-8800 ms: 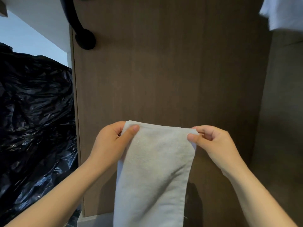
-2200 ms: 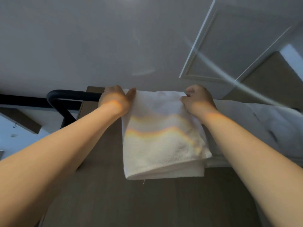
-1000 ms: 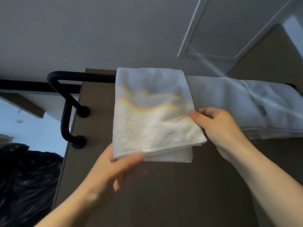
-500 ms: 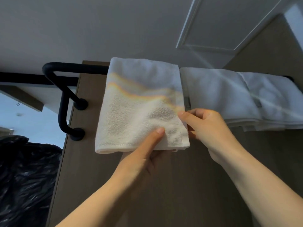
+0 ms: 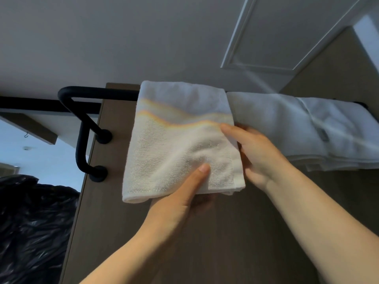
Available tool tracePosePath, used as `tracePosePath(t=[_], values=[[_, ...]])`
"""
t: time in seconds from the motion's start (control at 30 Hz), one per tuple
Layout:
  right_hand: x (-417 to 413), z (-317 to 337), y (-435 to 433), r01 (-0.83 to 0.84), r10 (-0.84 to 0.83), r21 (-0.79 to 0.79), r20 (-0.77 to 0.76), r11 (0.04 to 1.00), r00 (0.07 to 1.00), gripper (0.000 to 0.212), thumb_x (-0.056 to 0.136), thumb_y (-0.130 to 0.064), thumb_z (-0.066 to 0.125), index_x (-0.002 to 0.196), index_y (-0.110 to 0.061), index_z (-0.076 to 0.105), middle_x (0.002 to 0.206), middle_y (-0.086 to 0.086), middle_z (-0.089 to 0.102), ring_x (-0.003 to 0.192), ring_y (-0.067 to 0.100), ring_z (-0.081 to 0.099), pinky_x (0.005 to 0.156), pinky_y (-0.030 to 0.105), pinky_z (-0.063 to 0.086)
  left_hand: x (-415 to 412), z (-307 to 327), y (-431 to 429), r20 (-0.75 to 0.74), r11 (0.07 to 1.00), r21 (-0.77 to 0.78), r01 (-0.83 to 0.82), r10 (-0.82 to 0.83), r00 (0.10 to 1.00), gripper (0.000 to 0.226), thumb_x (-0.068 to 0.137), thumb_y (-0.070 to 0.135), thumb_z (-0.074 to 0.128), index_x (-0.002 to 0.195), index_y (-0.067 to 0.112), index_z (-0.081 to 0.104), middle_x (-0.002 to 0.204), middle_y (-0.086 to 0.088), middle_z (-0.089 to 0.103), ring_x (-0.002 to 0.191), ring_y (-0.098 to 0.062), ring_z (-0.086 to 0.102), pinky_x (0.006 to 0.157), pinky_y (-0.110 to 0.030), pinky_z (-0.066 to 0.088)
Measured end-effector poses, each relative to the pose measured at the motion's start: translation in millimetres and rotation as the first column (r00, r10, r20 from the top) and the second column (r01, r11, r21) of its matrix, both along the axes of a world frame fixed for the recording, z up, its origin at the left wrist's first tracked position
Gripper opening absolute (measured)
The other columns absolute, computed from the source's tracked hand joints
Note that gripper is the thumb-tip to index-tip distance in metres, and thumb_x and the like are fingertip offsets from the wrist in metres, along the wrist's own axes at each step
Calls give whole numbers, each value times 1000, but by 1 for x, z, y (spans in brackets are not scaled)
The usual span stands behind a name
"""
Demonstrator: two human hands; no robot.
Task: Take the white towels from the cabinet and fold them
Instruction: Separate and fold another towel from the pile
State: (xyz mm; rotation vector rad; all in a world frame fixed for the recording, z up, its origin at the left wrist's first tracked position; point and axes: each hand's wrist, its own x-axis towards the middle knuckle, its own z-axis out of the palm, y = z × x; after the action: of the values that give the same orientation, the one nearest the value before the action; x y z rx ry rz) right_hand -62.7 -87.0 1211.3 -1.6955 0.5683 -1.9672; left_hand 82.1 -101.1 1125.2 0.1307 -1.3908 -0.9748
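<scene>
- We see a folded towel (image 5: 174, 144) draped over the black rail (image 5: 98, 94), hanging down in front of a brown panel (image 5: 205, 232).
- Our left hand (image 5: 180, 203) pinches its lower edge, well below the rail (thumb on the front, fingers hidden behind).
- Our right hand (image 5: 256, 152) grips its right edge, thumb across the front.
- More towels (image 5: 287, 124) hang on the rail, just to the right.

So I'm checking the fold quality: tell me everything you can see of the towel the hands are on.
The folded towel is white terry cloth, draped over the black rail, hanging in layers with a hemmed edge at its lower right. The left hand pinches its bottom edge, thumb in front; the right hand grips its right edge. A rainbow glare crosses it.
</scene>
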Motion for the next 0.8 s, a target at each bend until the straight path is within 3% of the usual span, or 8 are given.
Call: tracePosePath(t=[0.13, 0.2, 0.3, 0.4, 0.47, 0.63, 0.7, 0.8], values=[[10, 36, 2, 28, -29, 38, 21, 999, 999, 26, 91, -21, 67, 108, -2, 69, 96, 13, 73, 77, 26, 72, 62, 35, 60, 5, 6, 0, -95, 999, -7, 31, -32, 995, 48, 70, 30, 84, 115, 21, 68, 112, 3, 73, 102, -20, 70, 94, -39, 50], [14, 51, 3, 52, -56, 83, 50, 995, 997, 23, 89, -19, 69, 104, -3, 69, 98, 13, 73, 78, 27, 71, 63, 36, 59, 8, 7, 0, -192, 996, 2, 85, -83, 978, 40, 76, 22, 76, 115, 20, 66, 109, 0, 74, 98, -20, 71, 95, -39, 48], [17, 68, 1, 80, -81, 11, 60, 997, 995, 3, 90, -11, 67, 89, -8, 68, 81, 7, 70, 63, 19, 67, 56, 28, 57, 17, 11, -1, -288, 998, 12, 57, -51, 956, 40, 75, 17, 76, 113, 21, 67, 107, -1, 74, 98, -21, 71, 96, -40, 48], [22, 86, -5, 187, -180, -108, 67, 977, 981, 19, 89, -6, 66, 73, -14, 64, 64, 2, 64, 52, 13, 60, 49, 20, 51, 23, 22, 0, -275, 1000, -7, -10, 8, 961, 28, 67, 21, 83, 91, 33, 77, 104, 2, 75, 97, -20, 71, 95, -40, 48], [25, 98, -8, 332, -330, -147, 39, 932, 943, 26, 89, -10, 66, 66, -18, 57, 63, -2, 58, 52, 10, 52, 48, 16, 42, 23, 35, -2, -274, 1000, -9, 5, -7, 962, 31, 65, 21, 81, 96, 25, 77, 101, 1, 76, 94, -18, 72, 89, -37, 52], [19, 126, -25, 590, -612, -186, -94, 786, 786, 15, 86, -17, 64, 73, -9, 61, 73, 8, 60, 74, 24, 59, 60, 26, 38, 26, 72, -8, -340, 997, -26, 68, -73, 938, 33, 84, 11, 70, 115, 8, 60, 105, -9, 74, 95, -24, 72, 85, -39, 57], [18, 132, -28, 733, -760, -202, -153, 650, 632, 23, 89, -21, 62, 100, -2, 67, 103, 17, 67, 98, 31, 64, 67, 26, 39, 27, 81, -11, -330, 998, -43, 43, -54, 942, 18, 89, 9, 65, 106, 7, 62, 104, -12, 74, 98, -25, 71, 78, -37, 59], [28, 132, -24, 842, -876, -246, -181, 481, 448, 39, 95, -24, 57, 125, 1, 54, 134, 20, 56, 123, 36, 54, 90, 34, 45, 24, 87, -16, -329, 999, -10, 32, -34, 944, 14, 91, 6, 61, 105, 6, 61, 106, -14, 72, 98, -25, 71, 80, -38, 60]])
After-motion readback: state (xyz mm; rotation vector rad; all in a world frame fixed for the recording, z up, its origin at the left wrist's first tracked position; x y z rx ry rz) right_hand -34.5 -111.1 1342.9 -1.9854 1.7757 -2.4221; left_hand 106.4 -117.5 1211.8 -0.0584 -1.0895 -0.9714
